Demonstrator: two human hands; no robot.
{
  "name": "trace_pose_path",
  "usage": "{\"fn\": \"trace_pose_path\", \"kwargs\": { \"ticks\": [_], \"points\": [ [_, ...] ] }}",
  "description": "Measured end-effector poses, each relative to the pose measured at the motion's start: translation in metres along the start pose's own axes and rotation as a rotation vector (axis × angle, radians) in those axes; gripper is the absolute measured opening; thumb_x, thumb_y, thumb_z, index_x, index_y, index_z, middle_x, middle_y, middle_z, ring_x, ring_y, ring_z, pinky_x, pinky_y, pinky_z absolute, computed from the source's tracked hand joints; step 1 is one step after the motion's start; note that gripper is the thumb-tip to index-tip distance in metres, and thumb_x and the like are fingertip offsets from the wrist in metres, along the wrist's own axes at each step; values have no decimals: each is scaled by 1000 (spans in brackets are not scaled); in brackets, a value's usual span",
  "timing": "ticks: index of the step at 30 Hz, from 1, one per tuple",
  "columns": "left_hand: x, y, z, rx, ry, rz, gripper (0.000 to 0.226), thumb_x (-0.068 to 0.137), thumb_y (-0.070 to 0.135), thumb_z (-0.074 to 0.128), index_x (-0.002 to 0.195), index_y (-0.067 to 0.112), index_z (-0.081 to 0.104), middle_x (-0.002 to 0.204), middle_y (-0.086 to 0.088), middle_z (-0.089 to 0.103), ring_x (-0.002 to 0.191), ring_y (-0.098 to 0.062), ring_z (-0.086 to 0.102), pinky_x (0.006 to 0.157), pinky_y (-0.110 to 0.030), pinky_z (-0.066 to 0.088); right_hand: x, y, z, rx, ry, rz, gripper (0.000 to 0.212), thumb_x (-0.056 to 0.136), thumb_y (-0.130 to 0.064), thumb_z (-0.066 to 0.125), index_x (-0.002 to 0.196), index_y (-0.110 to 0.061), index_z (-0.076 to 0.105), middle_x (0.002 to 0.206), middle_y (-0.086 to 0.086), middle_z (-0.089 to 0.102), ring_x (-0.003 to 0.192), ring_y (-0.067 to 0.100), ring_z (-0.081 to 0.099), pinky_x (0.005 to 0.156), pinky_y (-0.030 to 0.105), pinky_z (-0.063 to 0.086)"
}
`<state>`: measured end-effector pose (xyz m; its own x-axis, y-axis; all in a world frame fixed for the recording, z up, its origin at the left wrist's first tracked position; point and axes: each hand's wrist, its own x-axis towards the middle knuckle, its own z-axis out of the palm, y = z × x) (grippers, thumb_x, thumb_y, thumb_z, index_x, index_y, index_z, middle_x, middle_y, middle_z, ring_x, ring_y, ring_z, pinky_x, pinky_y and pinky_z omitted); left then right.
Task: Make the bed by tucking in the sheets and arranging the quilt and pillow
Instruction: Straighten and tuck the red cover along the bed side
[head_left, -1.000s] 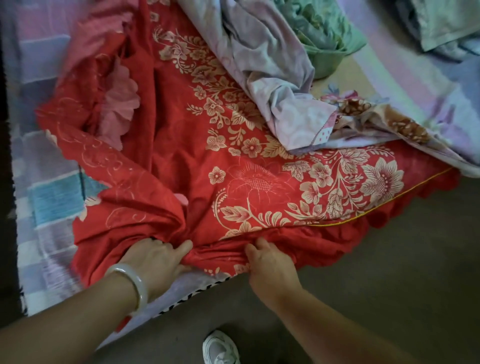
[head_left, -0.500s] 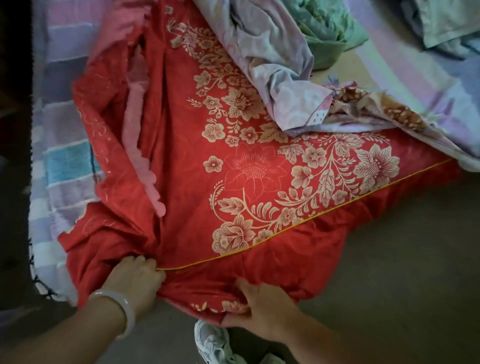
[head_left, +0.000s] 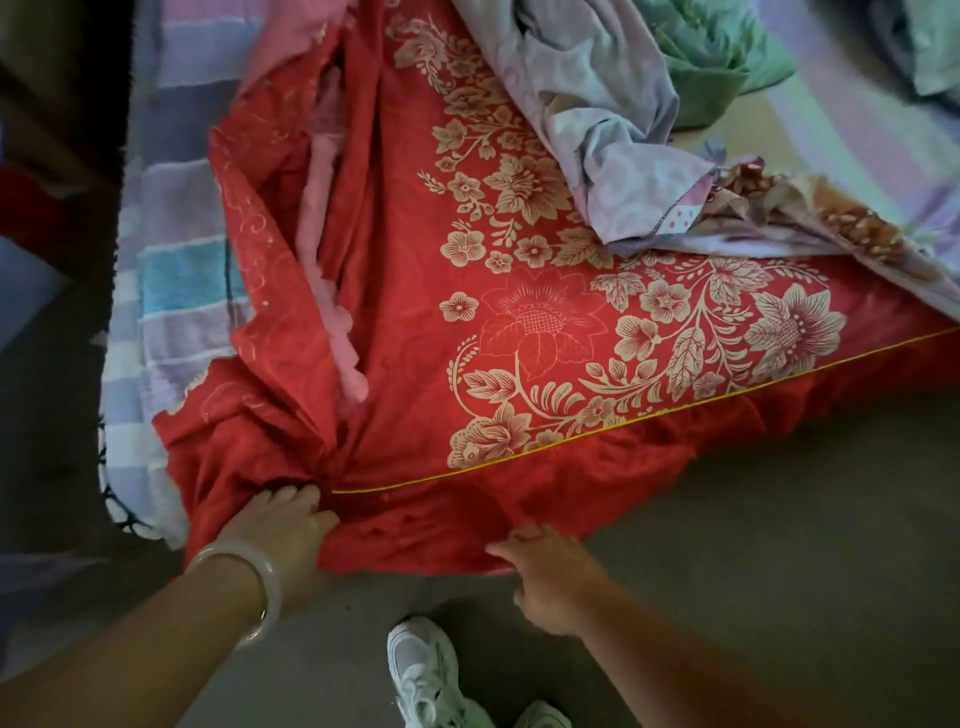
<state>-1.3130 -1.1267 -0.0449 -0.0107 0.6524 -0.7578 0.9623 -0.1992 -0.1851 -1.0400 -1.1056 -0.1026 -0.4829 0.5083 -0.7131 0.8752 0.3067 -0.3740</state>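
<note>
A red sheet (head_left: 415, 291) with cream flowers and a yellow piping line covers the near corner of the bed, its skirt hanging over the edge. My left hand (head_left: 283, 530), with a pale bangle on the wrist, grips the bunched red cloth at the corner. My right hand (head_left: 545, 571) holds the skirt's lower hem, its fingers curled under the edge. A pink ruffle (head_left: 332, 291) shows in a fold on the left. A crumpled lilac quilt (head_left: 587, 119) lies on the sheet at the top.
A striped lilac and blue blanket (head_left: 176, 260) lies under the red sheet on the left. Green bedding (head_left: 711, 57) and a brown floral cloth (head_left: 831, 218) are heaped at the top right. Grey floor (head_left: 779, 519) runs along the bed; my white shoes (head_left: 431, 675) stand below.
The red skirt has been pulled down over the bed's edge, so the yellow piping now runs straight along it. Both hands moved lower, and the pink ruffle has stretched out.
</note>
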Motion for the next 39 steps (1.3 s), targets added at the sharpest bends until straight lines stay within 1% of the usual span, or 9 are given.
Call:
{"fn": "trace_pose_path", "kwargs": {
  "ticks": [4, 9, 13, 20, 24, 27, 32, 35, 39],
  "points": [
    [-17, -14, -15, -513, 494, 33, 49, 76, 50, 39, 109, 25, 65, 101, 5, 59, 91, -20, 62, 78, -31, 50, 0, -25, -32, 166, 391, -119, 37, 92, -15, 50, 125, -27, 59, 120, -6, 59, 110, 13, 54, 99, 32, 44],
    [-18, -44, -44, -397, 949, -24, 45, 76, 37, 51, 113, 16, 64, 110, -5, 52, 96, -31, 54, 83, -45, 48, 15, -80, -71, 415, 668, -221, 29, 92, -8, 52, 115, -21, 64, 102, -5, 61, 84, 11, 60, 75, 31, 53],
    [1, -67, -42, -442, 600, -229, 94, 64, 55, 75, 141, 18, 37, 135, -11, 40, 125, -34, 41, 104, -48, 33, 27, -121, -86, 614, 709, -176, 23, 93, -18, 55, 115, -24, 58, 100, -7, 61, 87, 7, 59, 81, 29, 51],
    [5, -98, -8, -740, 418, -96, 25, 83, 24, 64, 107, 19, 59, 107, -7, 64, 104, -30, 58, 87, -36, 44, 55, -173, -90, 963, 545, 145, 83, 74, -59, 68, 143, -27, 36, 132, -5, 50, 120, 13, 50, 105, 35, 42],
    [-7, -127, -3, -969, 48, 121, 48, 67, 46, 67, 108, 20, 64, 102, 1, 69, 93, -13, 64, 87, -30, 48, 74, -214, -90, 998, 552, 155, 100, 58, -63, 78, 141, -25, 38, 130, -4, 51, 120, 11, 51, 105, 30, 40],
    [-15, -158, -1, -1005, -184, 315, 19, 75, 25, 74, 92, 21, 67, 79, 5, 69, 66, -1, 65, 69, -25, 54, 92, -251, -89, 817, 479, 193, 89, 63, -53, 79, 136, -19, 42, 127, 4, 50, 118, 22, 52, 103, 36, 41],
    [4, -228, -9, -764, 435, 185, 19, 73, 27, 67, 76, 41, 56, 86, 12, 59, 79, -12, 62, 76, -32, 52, 105, -271, -92, 718, 575, 272, 35, 77, -26, 61, 109, -15, 55, 109, 6, 52, 99, 31, 56, 87, 36, 44],
    [28, -252, -33, -414, 738, 251, 63, 58, 9, 82, 110, 26, 51, 111, 0, 52, 98, -26, 57, 88, -40, 46, 108, -272, -87, 745, 687, 247, 32, 69, -24, 52, 101, -18, 56, 100, 3, 53, 93, 29, 57, 83, 39, 46],
    [54, -243, -74, -2, 791, 443, 116, 38, 4, 84, 142, 18, 36, 139, -16, 45, 126, -32, 42, 105, -39, 30, 108, -277, -78, 634, 527, 144, 49, 71, -38, 51, 119, -25, 57, 107, 1, 55, 100, 23, 59, 88, 35, 48]
  ]
}}
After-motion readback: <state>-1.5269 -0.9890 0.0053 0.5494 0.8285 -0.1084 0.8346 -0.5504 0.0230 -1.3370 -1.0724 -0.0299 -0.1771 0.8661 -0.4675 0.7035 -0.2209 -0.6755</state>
